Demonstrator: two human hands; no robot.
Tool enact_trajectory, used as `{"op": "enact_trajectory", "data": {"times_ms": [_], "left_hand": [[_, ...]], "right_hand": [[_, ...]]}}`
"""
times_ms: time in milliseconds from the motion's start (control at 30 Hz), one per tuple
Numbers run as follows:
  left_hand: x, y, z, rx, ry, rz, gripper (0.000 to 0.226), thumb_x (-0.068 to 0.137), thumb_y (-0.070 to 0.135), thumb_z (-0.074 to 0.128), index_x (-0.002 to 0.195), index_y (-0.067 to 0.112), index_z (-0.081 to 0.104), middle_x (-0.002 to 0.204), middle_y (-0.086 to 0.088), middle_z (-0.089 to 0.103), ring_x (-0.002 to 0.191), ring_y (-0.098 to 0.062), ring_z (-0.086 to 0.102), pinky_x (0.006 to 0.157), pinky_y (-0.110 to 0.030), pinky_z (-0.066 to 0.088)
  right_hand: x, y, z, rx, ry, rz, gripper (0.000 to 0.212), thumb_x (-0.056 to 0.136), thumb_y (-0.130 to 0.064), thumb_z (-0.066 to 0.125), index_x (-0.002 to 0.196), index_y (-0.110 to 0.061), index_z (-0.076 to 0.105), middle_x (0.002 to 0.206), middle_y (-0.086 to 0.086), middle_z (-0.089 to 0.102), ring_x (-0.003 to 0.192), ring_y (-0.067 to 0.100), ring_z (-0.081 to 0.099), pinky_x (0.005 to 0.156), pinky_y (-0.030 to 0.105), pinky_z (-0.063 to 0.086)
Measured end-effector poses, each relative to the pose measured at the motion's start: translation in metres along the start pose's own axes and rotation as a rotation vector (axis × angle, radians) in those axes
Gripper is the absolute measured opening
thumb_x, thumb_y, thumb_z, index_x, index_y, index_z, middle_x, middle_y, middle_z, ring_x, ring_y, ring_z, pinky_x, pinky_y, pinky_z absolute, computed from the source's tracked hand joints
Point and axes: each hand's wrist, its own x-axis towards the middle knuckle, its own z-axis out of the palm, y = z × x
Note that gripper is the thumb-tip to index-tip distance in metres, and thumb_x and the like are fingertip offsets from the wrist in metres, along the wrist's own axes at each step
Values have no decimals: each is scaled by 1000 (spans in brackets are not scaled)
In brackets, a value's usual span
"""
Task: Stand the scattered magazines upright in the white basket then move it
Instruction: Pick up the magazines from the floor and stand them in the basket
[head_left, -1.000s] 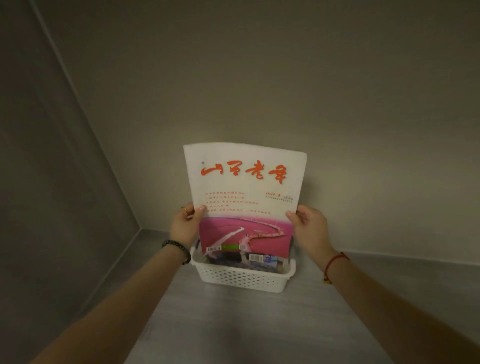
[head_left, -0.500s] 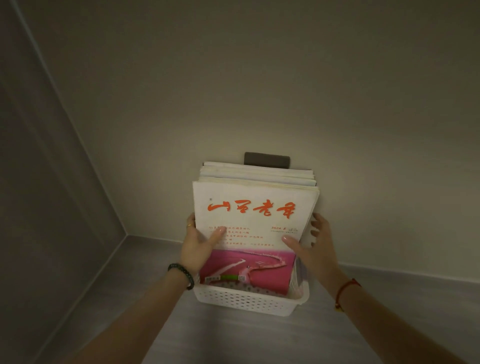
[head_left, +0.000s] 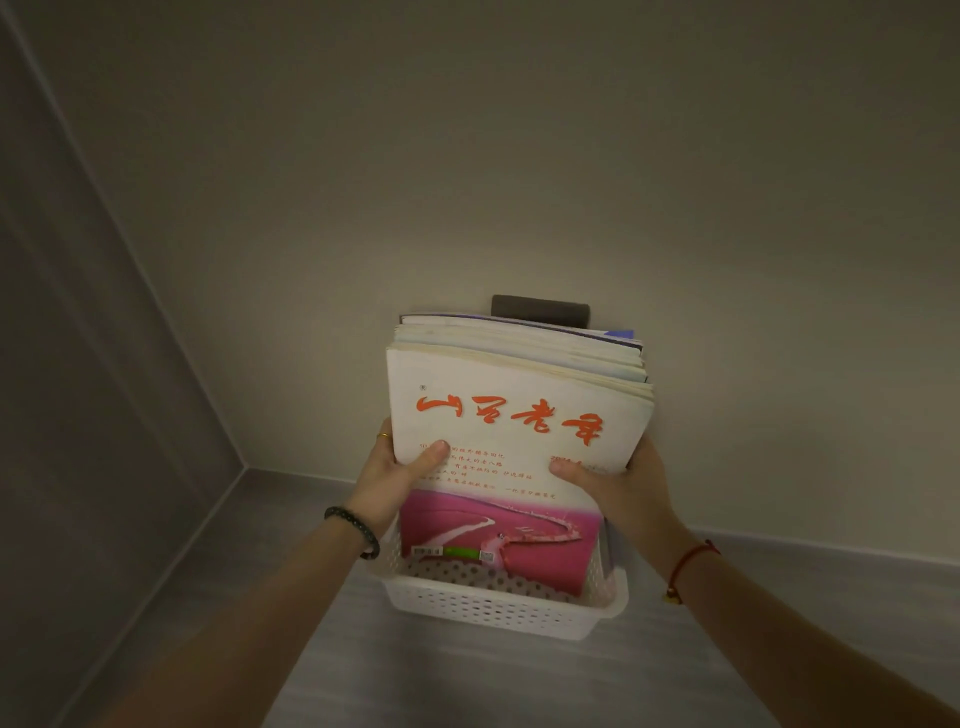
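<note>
Several magazines (head_left: 519, 364) stand upright as one stack in the white basket (head_left: 488, 605), a low perforated plastic tray that sits on the grey surface (head_left: 467, 686) close to the beige wall (head_left: 519, 156). The front magazine (head_left: 498, 447) has a white upper cover with large red brush-style characters and small red lines of text, and a bright pink lower half showing a pale winding path; its top leans toward the camera. Behind the stack a dark rectangular plate (head_left: 540, 307) shows on the wall. The left hand (head_left: 395, 478), with a ring and a dark bead bracelet at the wrist, has its thumb pressed on the front cover and its fingers wrapped behind the stack's left edge. The right hand (head_left: 618, 483), a red cord at its wrist, likewise grips the stack, thumb on the cover and fingers behind the right edge. Compared with half a second ago, both hands have closed more firmly around the magazines, the right one no longer splayed open beside them, and stack and basket sit larger and nearer in view, with purple edges now visible at the back.
</note>
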Motion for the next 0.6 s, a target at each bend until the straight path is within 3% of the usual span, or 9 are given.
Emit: {"op": "enact_trajectory", "data": {"times_ms": [233, 367, 500, 600], "left_hand": [[4, -2, 2, 36, -5, 55, 50, 80, 17, 61, 126, 11, 41, 121, -9, 60, 111, -27, 58, 92, -51, 49], [0, -1, 10, 83, 40, 89, 46, 79, 21, 64, 121, 14, 46, 111, -1, 62, 107, -23, 59, 81, -35, 52], [-18, -4, 25, 48, 277, 94, 65, 77, 21, 67, 131, 11, 33, 124, -4, 53, 110, -18, 52, 91, -35, 46], [-37, -1, 39, 31, 482, 77, 78, 76, 22, 69, 139, 12, 25, 142, -11, 36, 127, -29, 41, 106, -43, 36]], "right_hand": [[-2, -1, 2, -6, 31, -14, 62, 57, -13, 84, 111, -14, 53, 97, -3, 69, 84, 5, 66, 56, 11, 53], [2, -7, -4, -89, -41, 44, 66, 61, -20, 82, 117, -16, 48, 107, 0, 66, 94, 15, 65, 71, 24, 53], [-5, -7, -14, -196, -143, 94, 63, 73, -11, 72, 126, -13, 39, 122, 6, 58, 111, 21, 57, 74, 22, 49], [-18, -6, -26, -217, -141, 164, 70, 77, -9, 67, 136, -14, 29, 137, 8, 45, 119, 27, 50, 90, 37, 48]]}}
